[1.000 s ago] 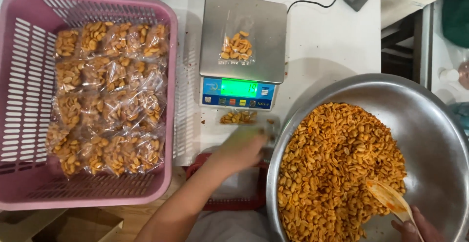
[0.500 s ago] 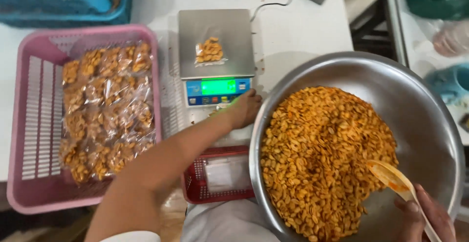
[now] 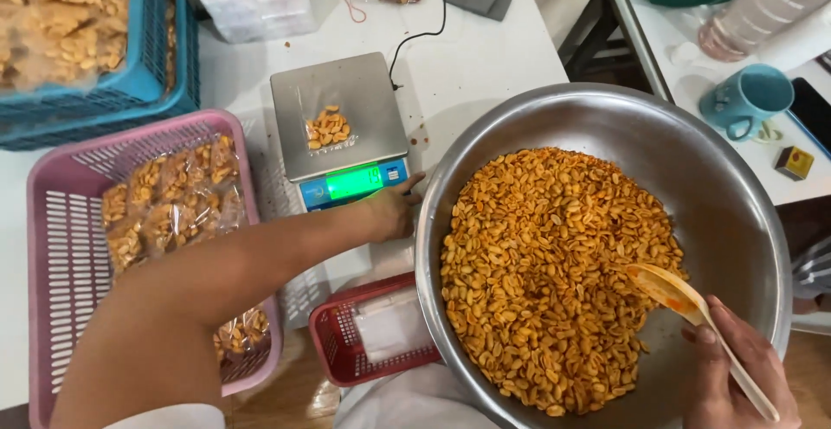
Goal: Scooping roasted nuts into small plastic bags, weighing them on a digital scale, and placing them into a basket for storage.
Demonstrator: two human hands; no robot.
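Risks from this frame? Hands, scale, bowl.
1. The left hand sits right at the front of the scale; a nudge might skew the reading for the small bag of peanuts on its platform.
2. The steel bowl crowds the scale's corner; a shift might bump it.
3. The right hand holds the spoon by its far end, so a loaded scoop could drop peanuts.
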